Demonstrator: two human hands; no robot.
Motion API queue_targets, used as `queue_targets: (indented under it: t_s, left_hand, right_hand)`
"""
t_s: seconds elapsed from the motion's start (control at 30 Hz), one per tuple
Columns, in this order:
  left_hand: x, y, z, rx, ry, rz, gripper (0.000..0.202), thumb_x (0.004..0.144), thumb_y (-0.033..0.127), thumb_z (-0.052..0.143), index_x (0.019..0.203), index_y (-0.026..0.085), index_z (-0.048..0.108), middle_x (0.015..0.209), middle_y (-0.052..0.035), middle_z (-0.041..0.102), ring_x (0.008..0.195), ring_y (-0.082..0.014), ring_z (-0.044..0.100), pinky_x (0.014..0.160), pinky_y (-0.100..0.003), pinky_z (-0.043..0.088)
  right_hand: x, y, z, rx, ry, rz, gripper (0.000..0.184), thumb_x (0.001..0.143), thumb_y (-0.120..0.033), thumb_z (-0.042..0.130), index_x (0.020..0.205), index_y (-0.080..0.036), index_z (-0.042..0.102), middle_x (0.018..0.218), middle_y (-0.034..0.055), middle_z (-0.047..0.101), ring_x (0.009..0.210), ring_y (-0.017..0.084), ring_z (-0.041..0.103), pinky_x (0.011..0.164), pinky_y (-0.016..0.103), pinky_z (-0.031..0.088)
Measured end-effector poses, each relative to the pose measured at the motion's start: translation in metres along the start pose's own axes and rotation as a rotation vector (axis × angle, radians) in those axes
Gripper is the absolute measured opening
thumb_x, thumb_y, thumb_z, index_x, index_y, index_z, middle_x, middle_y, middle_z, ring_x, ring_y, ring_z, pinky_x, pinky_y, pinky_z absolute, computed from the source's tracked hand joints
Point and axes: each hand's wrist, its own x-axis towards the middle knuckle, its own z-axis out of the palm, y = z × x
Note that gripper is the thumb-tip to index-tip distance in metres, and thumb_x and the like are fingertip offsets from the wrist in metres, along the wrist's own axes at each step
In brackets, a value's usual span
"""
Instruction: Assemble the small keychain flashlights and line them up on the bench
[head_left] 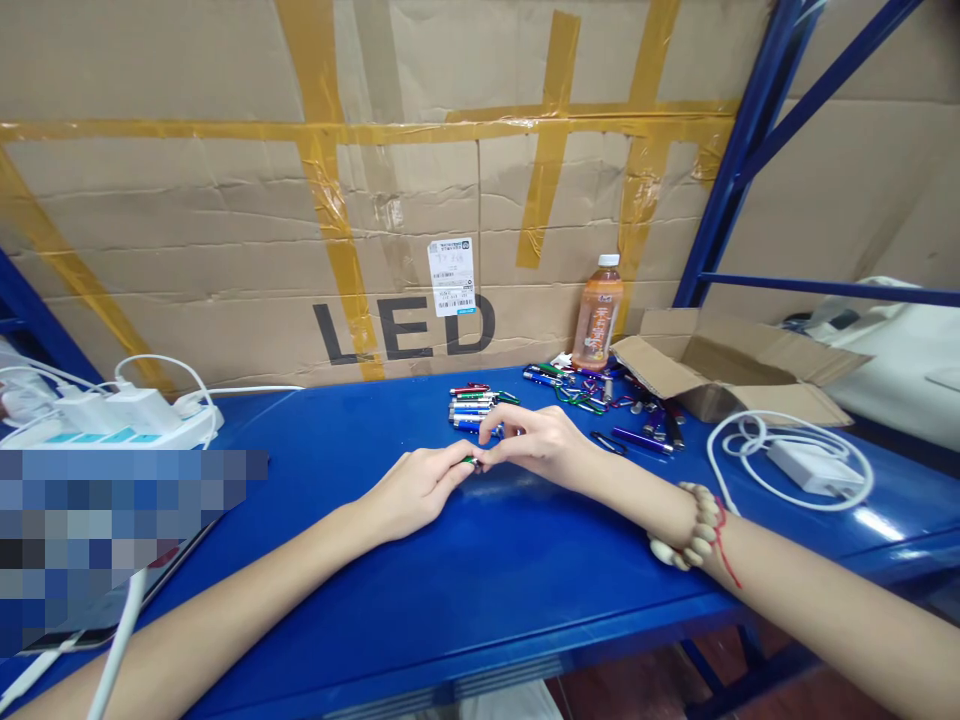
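Over the middle of the blue table [420, 620], my left hand [416, 490] is closed around a small green penlight [472, 462], most of which the fingers hide. The thumb and forefinger of my right hand [544, 440] pinch at its right end, touching my left fingertips. Just behind my hands lies a neat row of metal penlights [469, 408] in red, green, silver and blue. A loose pile of coloured penlights with carabiner clips [581, 390] spreads behind my right hand. One purple penlight [643, 440] lies apart, near my right forearm.
A drink bottle [598, 315] stands behind the pile, beside an open carton [720, 370]. A white charger with coiled cable [814, 468] lies right. Left are a power strip [135, 435] and a partly blurred-out tablet [180, 565]. A large cardboard box [225, 230] walls the back.
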Motion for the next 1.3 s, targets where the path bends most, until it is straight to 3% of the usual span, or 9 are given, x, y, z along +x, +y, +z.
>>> queue_targets:
  t_s: [0.17,0.3,0.5,0.63,0.83,1.13,1.3]
  left_hand:
    - [0.001,0.001,-0.002,-0.01,-0.054,0.04,0.025,0.092,0.029,0.026,0.1,0.022,0.049,0.083,0.001,0.059,0.069,-0.0124,0.055,0.065,-0.021,0.037]
    - [0.001,0.002,-0.002,-0.015,-0.09,-0.021,0.025,0.092,0.033,0.026,0.104,0.022,0.046,0.073,0.0015,0.057,0.062,-0.014,0.054,0.06,-0.022,0.036]
    - [-0.001,0.003,0.001,-0.086,-0.029,-0.05,0.016,0.091,0.031,0.031,0.097,0.02,0.041,0.092,-0.0018,0.059,0.074,-0.0151,0.057,0.064,-0.023,0.039]
    - [-0.002,0.005,0.001,-0.086,-0.028,-0.055,0.013,0.091,0.03,0.03,0.094,0.02,0.038,0.088,-0.0018,0.059,0.072,-0.0149,0.057,0.063,-0.024,0.039]
    - [-0.004,0.004,0.003,-0.084,0.023,-0.039,0.01,0.09,0.029,0.031,0.09,0.02,0.035,0.082,-0.0008,0.059,0.067,-0.0144,0.057,0.058,-0.023,0.039]
    - [-0.003,0.0,0.006,-0.07,0.082,0.013,0.007,0.09,0.027,0.035,0.091,0.02,0.034,0.095,-0.0043,0.059,0.082,-0.0162,0.06,0.066,-0.024,0.043]
    - [-0.004,0.0,0.006,-0.006,0.142,-0.01,0.009,0.089,0.027,0.036,0.094,0.02,0.035,0.099,-0.0061,0.06,0.087,-0.0187,0.061,0.069,-0.026,0.045]
  right_hand:
    - [-0.003,0.0,-0.001,-0.042,-0.012,-0.028,0.024,0.087,-0.021,0.045,0.075,-0.024,0.066,0.094,-0.0009,0.058,0.061,0.004,0.048,0.049,0.016,0.031]
    - [-0.004,0.002,0.001,0.007,-0.027,-0.013,0.023,0.086,-0.023,0.047,0.073,-0.021,0.065,0.096,0.001,0.057,0.063,0.004,0.05,0.05,0.016,0.032]
    - [-0.003,0.0,0.003,0.153,0.003,0.044,0.019,0.084,-0.025,0.052,0.072,-0.018,0.065,0.093,0.0026,0.056,0.059,0.004,0.05,0.052,0.016,0.036]
    - [-0.001,-0.005,0.001,0.201,-0.013,0.092,0.019,0.084,-0.022,0.051,0.071,-0.016,0.065,0.089,0.0036,0.056,0.06,0.004,0.051,0.052,0.016,0.037]
    - [0.001,-0.008,0.003,0.283,0.063,0.135,0.014,0.08,-0.02,0.056,0.07,-0.015,0.065,0.086,0.0046,0.057,0.07,0.008,0.054,0.058,0.017,0.041]
    - [0.003,-0.009,0.01,0.392,0.034,0.367,0.015,0.075,-0.028,0.061,0.066,-0.017,0.065,0.083,0.0039,0.056,0.069,0.01,0.054,0.062,0.023,0.043]
    - [0.01,-0.014,0.013,0.52,0.048,0.556,0.022,0.071,-0.033,0.062,0.058,-0.015,0.064,0.076,0.0051,0.055,0.063,0.011,0.052,0.054,0.023,0.043]
